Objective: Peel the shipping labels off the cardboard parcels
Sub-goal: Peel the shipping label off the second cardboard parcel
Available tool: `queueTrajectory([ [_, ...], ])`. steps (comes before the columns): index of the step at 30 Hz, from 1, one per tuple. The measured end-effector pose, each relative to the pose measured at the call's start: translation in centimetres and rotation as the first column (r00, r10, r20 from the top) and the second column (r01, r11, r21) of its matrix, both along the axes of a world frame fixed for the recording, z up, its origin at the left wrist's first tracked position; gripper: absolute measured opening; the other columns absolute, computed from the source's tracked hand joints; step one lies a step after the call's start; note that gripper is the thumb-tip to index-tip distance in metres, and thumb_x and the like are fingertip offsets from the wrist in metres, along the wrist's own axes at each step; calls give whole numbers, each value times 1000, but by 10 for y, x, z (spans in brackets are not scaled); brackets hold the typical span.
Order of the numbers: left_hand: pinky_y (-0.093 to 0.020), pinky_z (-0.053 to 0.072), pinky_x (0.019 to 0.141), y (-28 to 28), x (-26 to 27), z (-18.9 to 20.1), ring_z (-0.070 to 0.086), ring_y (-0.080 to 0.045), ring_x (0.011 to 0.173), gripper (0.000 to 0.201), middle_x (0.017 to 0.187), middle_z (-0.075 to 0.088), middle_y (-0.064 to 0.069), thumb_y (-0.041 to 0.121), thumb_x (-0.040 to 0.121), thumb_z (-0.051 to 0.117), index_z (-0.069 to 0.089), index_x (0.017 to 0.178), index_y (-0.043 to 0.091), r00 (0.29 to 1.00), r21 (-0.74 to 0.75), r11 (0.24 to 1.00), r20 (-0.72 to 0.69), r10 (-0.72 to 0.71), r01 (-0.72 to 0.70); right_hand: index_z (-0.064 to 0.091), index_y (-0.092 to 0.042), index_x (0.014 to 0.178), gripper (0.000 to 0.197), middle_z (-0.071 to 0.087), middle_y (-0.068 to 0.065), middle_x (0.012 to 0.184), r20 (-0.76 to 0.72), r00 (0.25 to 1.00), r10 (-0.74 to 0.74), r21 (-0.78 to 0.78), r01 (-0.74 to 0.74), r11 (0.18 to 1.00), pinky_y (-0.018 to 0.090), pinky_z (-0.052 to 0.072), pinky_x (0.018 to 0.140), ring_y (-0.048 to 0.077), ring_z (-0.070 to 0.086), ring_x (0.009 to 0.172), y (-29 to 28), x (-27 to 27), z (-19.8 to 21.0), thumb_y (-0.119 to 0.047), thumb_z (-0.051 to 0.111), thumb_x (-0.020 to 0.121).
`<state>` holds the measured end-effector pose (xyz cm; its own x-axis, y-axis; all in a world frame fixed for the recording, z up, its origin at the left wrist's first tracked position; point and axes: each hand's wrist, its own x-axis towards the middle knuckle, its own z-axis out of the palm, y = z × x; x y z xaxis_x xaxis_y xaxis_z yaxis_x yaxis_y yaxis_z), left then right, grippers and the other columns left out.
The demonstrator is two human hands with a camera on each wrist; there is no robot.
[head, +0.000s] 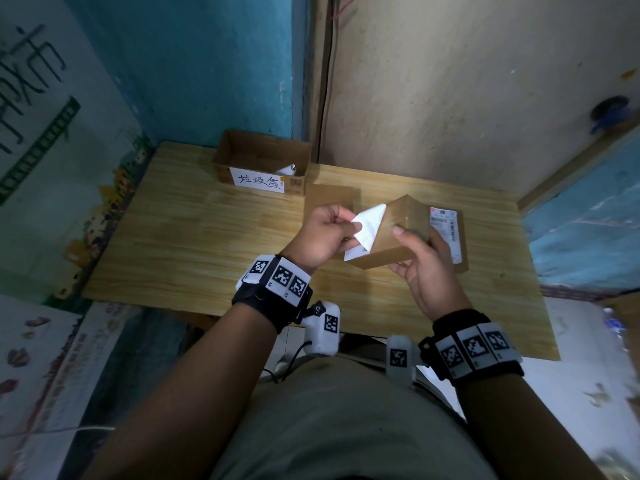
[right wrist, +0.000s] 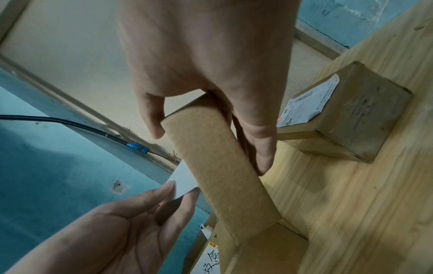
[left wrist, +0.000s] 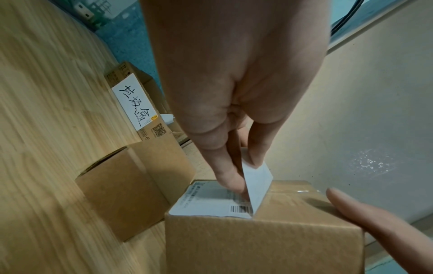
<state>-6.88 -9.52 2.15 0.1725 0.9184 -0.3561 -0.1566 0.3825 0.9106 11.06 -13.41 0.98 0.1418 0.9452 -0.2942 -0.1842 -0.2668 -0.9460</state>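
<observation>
The person stands at a wooden table (head: 207,237) and holds a small cardboard parcel (head: 388,244) in the air above it, tilted. The right hand (head: 426,268) grips this parcel from the right side: the thumb lies on the upper face and the other fingers go behind and under it, as the right wrist view shows. The left hand (head: 325,233) pinches a white label (head: 369,221) between thumb and forefinger. The right part of the label is already lifted and folded up, with its blank back side showing, while the left part, with the barcode, is stuck flat on the parcel's top face. In the left wrist view the fingertips (left wrist: 230,178) hold the raised flap just above the printed part. So the two hands are close together but do not touch, each one clamped on its own thing. On the table to the right, just behind the held parcel, lies a second parcel (head: 450,237) with a label on its top. Another plain brown box (head: 329,199) stands on the table just behind the left hand. At the far edge, near the blue wall (head: 207,64), there is an open box (head: 263,157) with a white handwritten sign on its front, and something white lies inside it; I cannot tell what it is.
</observation>
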Motion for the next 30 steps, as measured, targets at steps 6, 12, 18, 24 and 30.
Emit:
queueTrajectory([
  [6, -27, 59, 77, -2, 2, 1, 64, -21, 85, 17, 87, 60, -11, -3, 93, 60, 58, 81, 9, 1000, 1, 1000, 0, -4, 4, 60, -19, 139, 64, 72, 6, 132, -3, 1000, -9, 4, 9, 1000, 51, 56, 102, 29, 69, 121, -2, 2, -2, -31, 77, 79],
  [12, -26, 60, 76, -3, 1, 0, 63, -21, 86, 15, 88, 59, -11, -2, 93, 61, 58, 84, 8, 1000, -15, 1000, 6, -15, 15, 61, -21, 139, 61, 73, 4, 130, -10, 1000, 1, -5, -1, 1000, 52, 55, 103, 28, 69, 121, -4, 4, -6, -32, 77, 80],
  [18, -24, 61, 72, -4, 2, -1, 64, -22, 85, 13, 92, 60, -14, -2, 92, 62, 58, 85, 8, 1000, -19, 1000, -2, -19, 19, 62, -21, 137, 57, 73, 4, 129, -17, 1000, -4, -9, 4, 1000, 47, 57, 96, 30, 69, 121, -5, 4, -6, -30, 76, 83],
  [24, -23, 60, 72, -5, 2, 0, 62, -19, 84, 13, 85, 58, -9, -3, 92, 62, 59, 85, 8, 1000, -3, 1000, 5, -22, 22, 64, -25, 133, 54, 75, 2, 126, 0, 1000, 3, -10, -3, 1000, 50, 56, 101, 27, 70, 118, -6, 5, -5, -33, 76, 81],
  [30, -23, 60, 73, -5, 5, 2, 62, -19, 83, 14, 84, 57, -8, -2, 92, 62, 58, 84, 8, 1000, -7, 1000, -8, -27, 27, 63, -23, 135, 58, 74, 4, 127, 1, 1000, 4, -5, -4, 1000, 51, 56, 101, 28, 71, 118, -7, 6, -4, -34, 76, 80],
])
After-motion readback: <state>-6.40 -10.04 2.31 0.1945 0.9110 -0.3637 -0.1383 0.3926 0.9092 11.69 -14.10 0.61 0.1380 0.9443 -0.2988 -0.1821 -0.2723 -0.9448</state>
